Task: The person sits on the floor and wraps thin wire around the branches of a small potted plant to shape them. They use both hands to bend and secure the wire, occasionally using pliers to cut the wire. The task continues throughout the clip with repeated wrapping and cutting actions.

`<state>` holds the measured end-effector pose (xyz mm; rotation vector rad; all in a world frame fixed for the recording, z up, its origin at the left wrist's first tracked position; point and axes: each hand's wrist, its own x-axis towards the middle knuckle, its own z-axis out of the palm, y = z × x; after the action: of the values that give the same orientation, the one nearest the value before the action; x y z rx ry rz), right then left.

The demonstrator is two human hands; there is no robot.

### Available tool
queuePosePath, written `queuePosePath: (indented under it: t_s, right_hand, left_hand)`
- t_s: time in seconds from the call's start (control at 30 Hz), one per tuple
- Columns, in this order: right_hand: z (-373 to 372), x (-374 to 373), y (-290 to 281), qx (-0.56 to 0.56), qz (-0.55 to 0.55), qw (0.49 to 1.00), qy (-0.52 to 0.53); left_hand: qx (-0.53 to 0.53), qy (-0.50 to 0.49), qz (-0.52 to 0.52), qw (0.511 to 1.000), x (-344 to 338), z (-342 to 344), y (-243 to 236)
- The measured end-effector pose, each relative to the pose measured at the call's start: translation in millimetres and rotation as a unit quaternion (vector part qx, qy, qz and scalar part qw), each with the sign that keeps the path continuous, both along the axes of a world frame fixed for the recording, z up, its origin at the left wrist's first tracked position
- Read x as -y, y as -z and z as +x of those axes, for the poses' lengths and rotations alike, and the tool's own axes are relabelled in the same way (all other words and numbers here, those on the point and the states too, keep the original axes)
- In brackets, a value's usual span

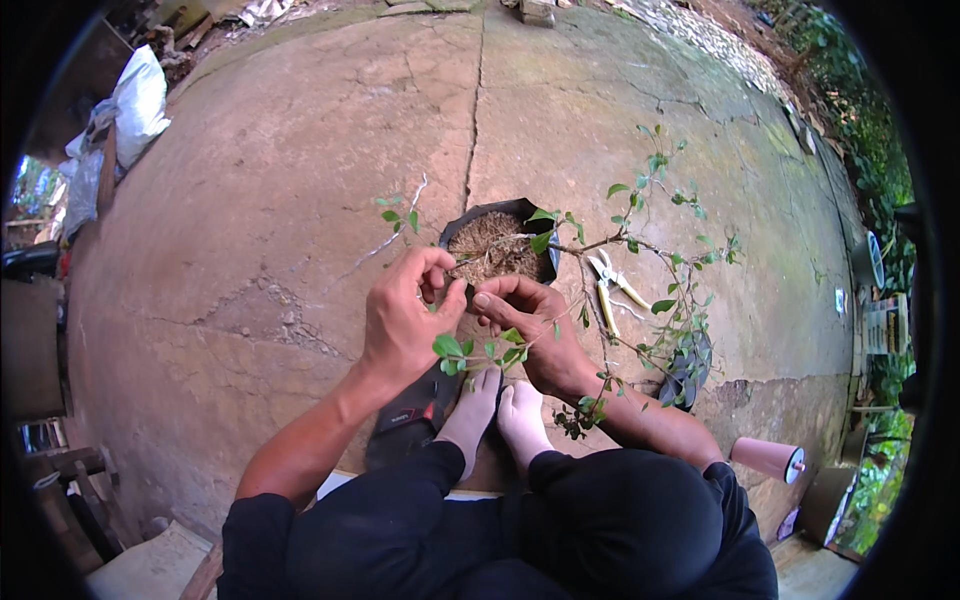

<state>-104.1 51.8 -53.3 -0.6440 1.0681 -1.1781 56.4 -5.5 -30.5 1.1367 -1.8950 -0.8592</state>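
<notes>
A black plastic plant pot point(520, 208) full of brown, fibrous soil point(487, 240) stands in front of me. A leafy plant point(620, 240) leans out of it, its thin branches spreading to the right and back over my right forearm. At the pot's near rim, my left hand point(408, 305) has thumb and fingers drawn together. Close beside it, my right hand point(535, 325) is pinched, thumb against forefinger. Whatever thin thing lies between the fingertips is too small to make out. Pruning shears point(612, 292) with cream handles lie right of the pot, blades parted.
Cracked concrete floor point(300, 200) surrounds the pot. A dark sandal point(686, 370) and a pink tumbler point(765, 457) are at the right. By my socked feet point(470, 420) lies a black item point(405, 420). White plastic sacks point(140, 105) stand far left; a cut twig point(385, 240) lies left of the pot.
</notes>
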Motion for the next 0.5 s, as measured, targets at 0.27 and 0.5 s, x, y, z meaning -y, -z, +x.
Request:
queuePosePath:
  t_s: [0.27,0.5]
  right_hand:
    - [-1,-3,-2,-0.019,-0.021,1.0,0.008]
    - [3,9,13,0.017,-0.007,0.997,0.076]
  left_hand:
    - [0.071,-0.001,-0.006,0.997,9,7,2]
    - [0.053,0.046,-0.028,0.997,6,6,6]
